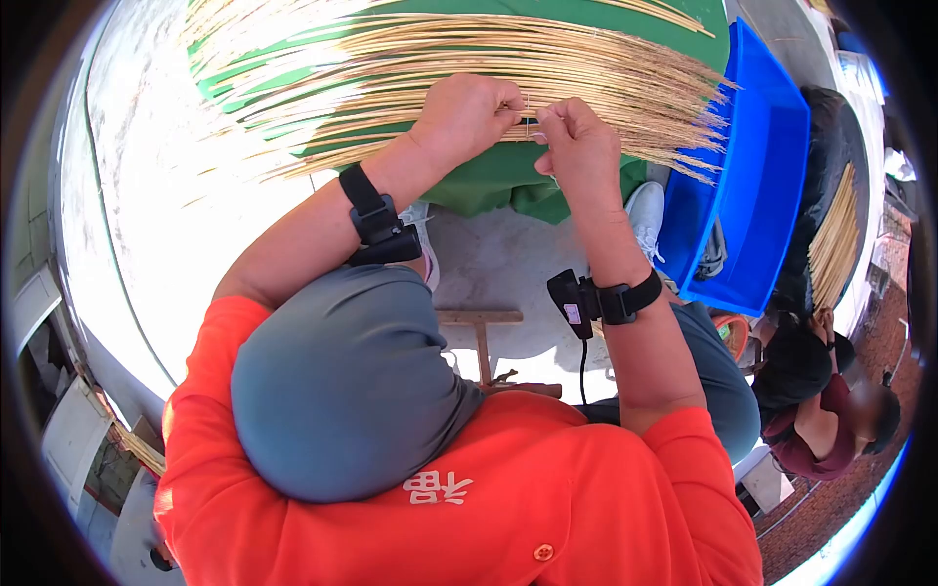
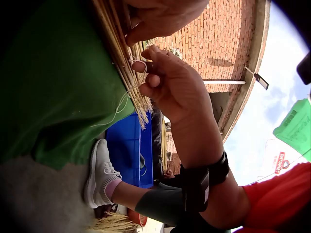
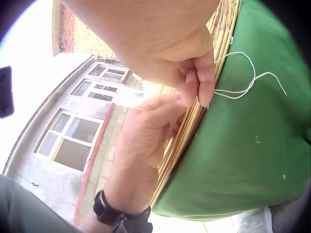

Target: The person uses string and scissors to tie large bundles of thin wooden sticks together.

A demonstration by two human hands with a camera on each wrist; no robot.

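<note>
Dry straw stalks [image 1: 391,61] with feathery tips lie side by side across a green cloth [image 1: 489,186]. At their near edge my left hand [image 1: 467,115] bends over the stalks, fingers curled, thumb and forefinger pinching at a thin white string. Just to its right, my right hand [image 1: 583,146] pinches the same string [image 3: 253,73] between thumb and curled fingers. From the right fingers a loop and a loose end hang over the cloth. Both hands' fingertips nearly meet at the stalks in the right wrist view, hiding where the string crosses them.
A blue plastic tub [image 1: 757,186] stands right of the cloth-covered table. A white shoe [image 1: 645,220] is beside the tub. Further right, another person [image 1: 831,420] sits near a bundle of stalks [image 1: 833,244] on a black surface. A wooden piece [image 1: 481,337] lies between my knees.
</note>
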